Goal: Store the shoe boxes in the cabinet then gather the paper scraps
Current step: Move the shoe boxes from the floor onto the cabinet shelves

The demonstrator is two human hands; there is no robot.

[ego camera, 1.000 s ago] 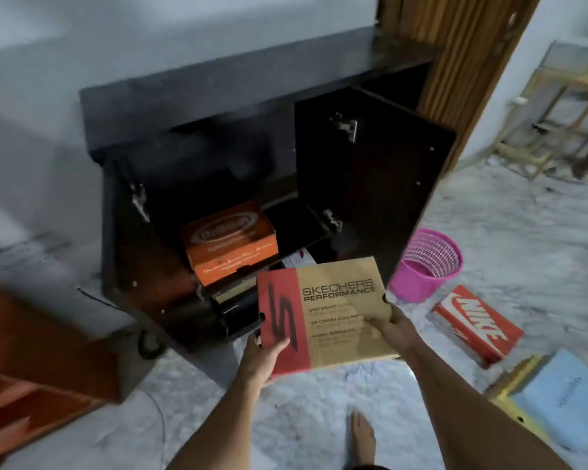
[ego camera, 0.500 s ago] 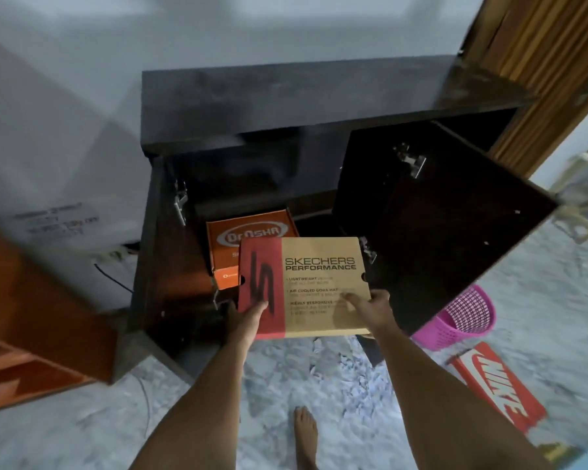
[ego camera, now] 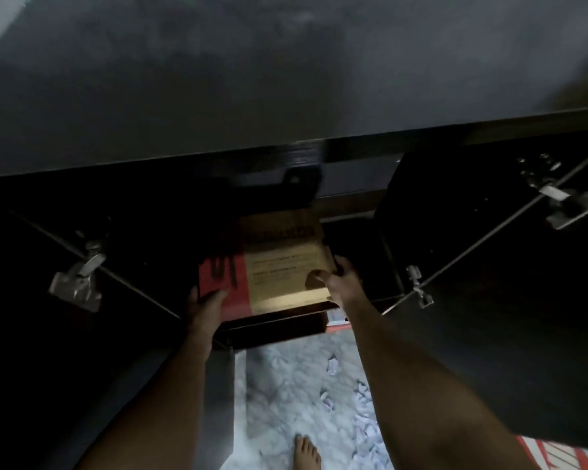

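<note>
The tan and red cardboard shoe box [ego camera: 279,266] sits partway inside the dark wooden cabinet [ego camera: 218,79], between its two open doors, its near edge overhanging the shelf lip. The left hand [ego camera: 206,305] grips the red corner; the right hand [ego camera: 336,283] curls round the tan side. Shadow swallows the box's far end and blurs its lettering. White paper scraps [ego camera: 333,398] litter the marble floor [ego camera: 279,385] below.

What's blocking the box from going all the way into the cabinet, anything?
Nothing visible. Both hands, left hand and right hand, hold the tan and red shoe box partly inside the cabinet, doors open either side. The interior behind the box is too dark to see.
</note>
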